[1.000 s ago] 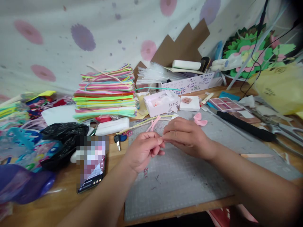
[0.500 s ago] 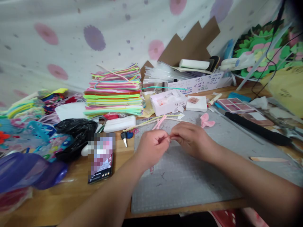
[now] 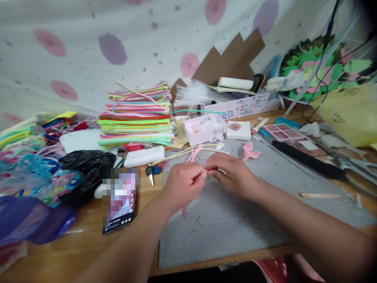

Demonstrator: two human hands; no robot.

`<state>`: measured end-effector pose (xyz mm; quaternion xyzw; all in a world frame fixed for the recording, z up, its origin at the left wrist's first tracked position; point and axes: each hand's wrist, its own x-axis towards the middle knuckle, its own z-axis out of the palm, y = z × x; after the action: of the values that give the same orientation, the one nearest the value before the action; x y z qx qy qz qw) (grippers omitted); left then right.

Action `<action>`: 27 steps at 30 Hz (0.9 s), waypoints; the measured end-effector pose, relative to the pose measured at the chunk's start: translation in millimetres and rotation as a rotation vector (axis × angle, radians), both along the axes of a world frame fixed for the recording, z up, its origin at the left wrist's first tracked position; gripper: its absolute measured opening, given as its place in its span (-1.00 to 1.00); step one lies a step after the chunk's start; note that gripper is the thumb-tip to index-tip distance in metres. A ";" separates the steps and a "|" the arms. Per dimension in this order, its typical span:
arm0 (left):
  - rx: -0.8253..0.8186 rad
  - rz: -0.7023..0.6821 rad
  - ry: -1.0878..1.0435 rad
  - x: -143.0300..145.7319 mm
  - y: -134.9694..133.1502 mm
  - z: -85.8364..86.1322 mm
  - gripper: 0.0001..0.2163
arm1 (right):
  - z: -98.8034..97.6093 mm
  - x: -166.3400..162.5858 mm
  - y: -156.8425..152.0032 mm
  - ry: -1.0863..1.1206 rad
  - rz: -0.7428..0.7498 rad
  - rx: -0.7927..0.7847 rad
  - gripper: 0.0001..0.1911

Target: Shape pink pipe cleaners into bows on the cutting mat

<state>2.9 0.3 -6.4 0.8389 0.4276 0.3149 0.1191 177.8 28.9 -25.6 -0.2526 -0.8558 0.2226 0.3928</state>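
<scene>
My left hand point(image 3: 184, 181) and my right hand point(image 3: 231, 173) meet fingertip to fingertip above a grey cutting mat point(image 3: 212, 239). Both are closed in a pinch. Whatever lies between the fingers is tiny or hidden, and I cannot make it out. Pink fuzzy stems point(image 3: 194, 152) show just behind my left hand; whether they lie on the mat or are held I cannot tell. Beyond my right hand rests a pink petal-like fuzzy piece point(image 3: 250, 151). A thin red-and-white patterned strip point(image 3: 184, 212) shows below my left wrist.
A tall stack of coloured fuzzy stems point(image 3: 135, 122) stands at the back. Left of the mat are a phone point(image 3: 122, 212), keys point(image 3: 150, 175) and a black plastic bag point(image 3: 88, 169). To the right lie a black-sleeved tool point(image 3: 306, 159), scissors point(image 3: 353, 163) and a wooden stick point(image 3: 321, 195).
The whole view has shifted slightly, so the things on the table appear a little further left. My two hands stay pinched together, with barely any change in their pose.
</scene>
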 end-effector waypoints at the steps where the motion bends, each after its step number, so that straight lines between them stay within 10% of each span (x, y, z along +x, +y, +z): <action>1: -0.007 -0.005 0.002 -0.4 0.3 0.7 -0.80 | 0.2 0.2 -0.3 -0.011 0.000 0.015 -0.89; 5: 0.036 -0.092 0.066 -4.5 3.4 1.2 -0.78 | 3.1 2.1 -1.9 -0.075 -0.019 -0.098 -0.89; 13: -0.246 -0.229 -0.048 -12.8 9.3 3.3 -0.80 | 1.9 2.1 -5.5 0.204 0.262 -0.990 -0.75; 21: -0.554 -0.090 -0.272 -14.2 7.7 -1.1 -0.81 | 12.2 10.7 -0.3 0.181 0.352 -0.967 -0.79; 27: -0.538 -0.066 -0.246 -11.5 6.7 -1.0 -0.81 | 10.8 5.4 -2.9 0.087 0.162 -0.642 -0.87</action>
<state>-8.6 7.0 -7.4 0.7462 0.4505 0.2854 0.3985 183.2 26.0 -14.8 -0.2848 -0.7418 0.5219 0.3102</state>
